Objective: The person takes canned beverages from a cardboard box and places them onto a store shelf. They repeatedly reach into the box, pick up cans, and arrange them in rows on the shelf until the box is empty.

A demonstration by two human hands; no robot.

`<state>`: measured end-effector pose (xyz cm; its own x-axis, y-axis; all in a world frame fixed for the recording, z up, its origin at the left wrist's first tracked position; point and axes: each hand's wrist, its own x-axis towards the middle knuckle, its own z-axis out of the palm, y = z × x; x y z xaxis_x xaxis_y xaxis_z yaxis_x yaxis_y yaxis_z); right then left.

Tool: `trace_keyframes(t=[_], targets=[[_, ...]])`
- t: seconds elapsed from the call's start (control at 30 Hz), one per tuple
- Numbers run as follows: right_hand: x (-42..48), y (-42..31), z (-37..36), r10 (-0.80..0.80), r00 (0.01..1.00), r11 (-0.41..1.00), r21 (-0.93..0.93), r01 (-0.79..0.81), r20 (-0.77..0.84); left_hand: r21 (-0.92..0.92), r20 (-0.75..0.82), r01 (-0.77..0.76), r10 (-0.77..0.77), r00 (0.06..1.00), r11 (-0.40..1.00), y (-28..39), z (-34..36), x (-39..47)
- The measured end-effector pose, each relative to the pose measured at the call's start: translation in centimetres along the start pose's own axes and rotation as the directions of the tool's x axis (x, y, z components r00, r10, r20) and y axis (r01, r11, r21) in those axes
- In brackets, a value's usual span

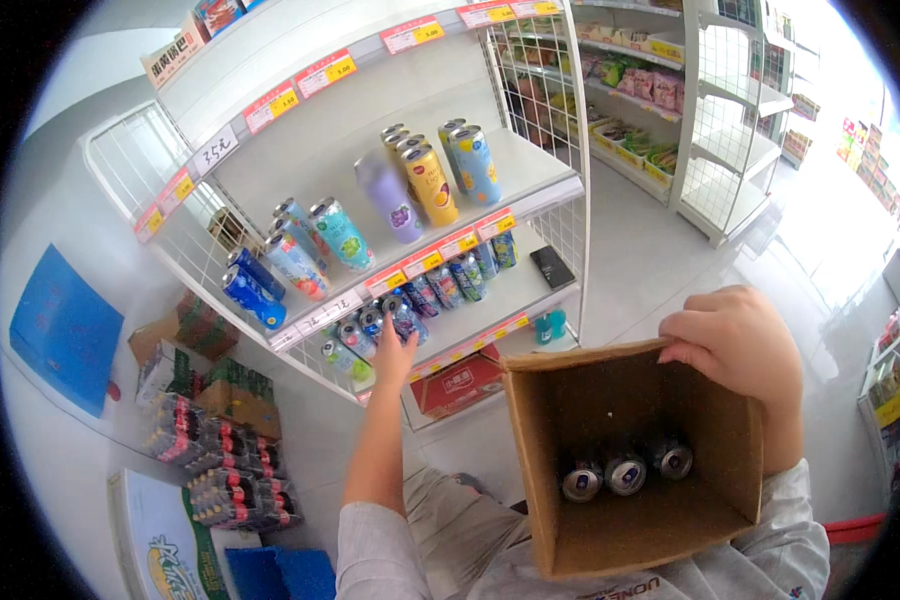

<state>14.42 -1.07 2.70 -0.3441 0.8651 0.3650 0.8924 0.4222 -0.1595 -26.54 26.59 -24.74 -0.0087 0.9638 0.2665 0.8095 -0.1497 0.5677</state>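
Observation:
An open cardboard box leans against my front; my right hand grips its upper rim. Three drink cans stand inside, their tops facing me. My left hand reaches to the lower shelf and touches a can among a row of cans; whether its fingers close around that can is unclear. On the shelf above stand taller cans: dark blue, turquoise, purple, yellow and light blue.
A black phone lies at the lower shelf's right end. Below is a red carton. Shrink-wrapped bottle packs are stacked on the floor at left. Behind at right stand a stocked rack and a white wire-sided rack.

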Motion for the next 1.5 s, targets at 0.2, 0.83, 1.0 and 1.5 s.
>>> trace_keyframes(t=[0.2, 0.83, 1.0, 1.5], targets=[[-0.6, 0.3, -0.8, 0.016, 0.999, 1.000, 0.000, -0.016, 0.049, 0.236, -0.051, -0.001, 0.014, 0.999, 0.972, -2.2, 3.6, 2.3], [-0.3, 0.5, -0.2, 0.025, 0.999, 1.000, 0.017, -0.025, 0.023, 0.230, -0.173, -0.244, 0.286, 0.942, 0.942, -0.9, 2.2, -2.6], [-0.8, 0.4, 0.0, 0.008, 1.000, 0.999, 0.035, -0.008, -0.006, -0.023, -0.140, -0.168, 0.163, 0.977, 0.986, -0.1, -1.6, -6.0], [-0.5, -0.4, 1.1, -0.025, 0.998, 0.997, -0.075, 0.020, -0.060, -0.328, -0.459, -0.554, 0.384, 0.801, 0.765, 16.2, -23.1, -19.3]])
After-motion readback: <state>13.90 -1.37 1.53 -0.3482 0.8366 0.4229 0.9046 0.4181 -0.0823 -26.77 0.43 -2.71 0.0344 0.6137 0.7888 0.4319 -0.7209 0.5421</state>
